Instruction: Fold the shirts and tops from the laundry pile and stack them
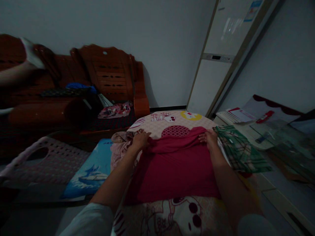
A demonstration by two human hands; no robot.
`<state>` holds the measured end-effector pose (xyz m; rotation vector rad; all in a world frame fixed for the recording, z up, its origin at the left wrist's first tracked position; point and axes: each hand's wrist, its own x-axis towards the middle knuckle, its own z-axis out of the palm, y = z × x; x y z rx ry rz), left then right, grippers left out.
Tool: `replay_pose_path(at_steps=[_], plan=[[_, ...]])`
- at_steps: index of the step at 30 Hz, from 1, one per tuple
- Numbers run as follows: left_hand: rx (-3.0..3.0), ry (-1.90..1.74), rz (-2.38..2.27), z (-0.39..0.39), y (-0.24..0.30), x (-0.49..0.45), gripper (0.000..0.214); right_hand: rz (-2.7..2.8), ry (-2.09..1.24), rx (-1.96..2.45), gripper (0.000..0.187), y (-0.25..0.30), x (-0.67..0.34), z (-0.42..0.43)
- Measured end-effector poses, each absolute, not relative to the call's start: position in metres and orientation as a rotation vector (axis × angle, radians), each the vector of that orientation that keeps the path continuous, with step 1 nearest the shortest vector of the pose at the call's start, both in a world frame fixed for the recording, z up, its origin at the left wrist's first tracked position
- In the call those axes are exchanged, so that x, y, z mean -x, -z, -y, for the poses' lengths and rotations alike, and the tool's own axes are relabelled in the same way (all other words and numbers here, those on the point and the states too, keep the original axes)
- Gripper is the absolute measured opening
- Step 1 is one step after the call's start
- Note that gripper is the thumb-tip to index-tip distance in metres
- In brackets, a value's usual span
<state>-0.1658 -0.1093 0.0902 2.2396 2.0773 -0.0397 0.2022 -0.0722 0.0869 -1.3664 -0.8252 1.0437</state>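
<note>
A magenta garment (176, 175), perhaps a shirt, lies spread on a table with a printed cloth (157, 127). Its far edge is bunched and folded over. At the far left corner my left hand (141, 141) is closed on the fabric. My right hand (208, 138) grips the far right corner, its fingers curled over the cloth. A crumpled pale pink garment (119, 150) lies beside my left hand. Past my right hand is a green plaid cloth (240, 146).
A blue bag with a boat picture (95, 170) and a woven pink chair (59, 160) stand at left. Behind is a wooden sofa (110, 75) with a patterned cloth (115, 110). Another person's blurred arm (17, 72) shows far left. A glass-topped stand (290, 141) is at right.
</note>
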Motion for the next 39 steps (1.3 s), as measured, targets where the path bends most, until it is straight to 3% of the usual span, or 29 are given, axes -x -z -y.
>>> replay_pose_path(at_steps=[4, 13, 19, 24, 27, 30, 35, 39], plan=[[-2.357, -0.205, -1.913, 0.109, -0.078, 0.15, 0.048, 0.832, -1.076, 1.397, 0.005, -0.073, -0.2, 0.087], [-2.14, -0.26, -1.995, 0.092, -0.058, 0.125, 0.022, 0.875, -1.068, 1.354, 0.01, -0.076, -0.21, 0.081], [-2.096, -0.72, -2.03, 0.065, -0.101, 0.134, 0.021, 0.922, -1.005, 1.261, 0.013, -0.091, -0.218, 0.055], [-2.133, -0.849, -2.167, 0.03, -0.138, 0.134, 0.02, 1.019, -0.897, 1.261, 0.018, -0.102, -0.211, 0.019], [-2.176, -0.958, -2.135, 0.012, -0.14, 0.129, 0.023, 1.221, -0.728, 1.285, 0.03, -0.1, -0.204, -0.003], [-2.302, -1.0, -1.969, -0.002, -0.125, 0.124, 0.029, 1.513, -0.528, 1.27, 0.051, -0.094, -0.196, -0.018], [-2.477, -0.717, -1.771, 0.004, -0.079, 0.117, 0.065, 1.979, -0.298, 1.379, 0.074, -0.068, -0.191, -0.012], [-2.396, -0.679, -1.713, 0.039, -0.035, 0.105, 0.046, 2.182, -0.192, 1.397, 0.072, -0.028, -0.195, 0.015]])
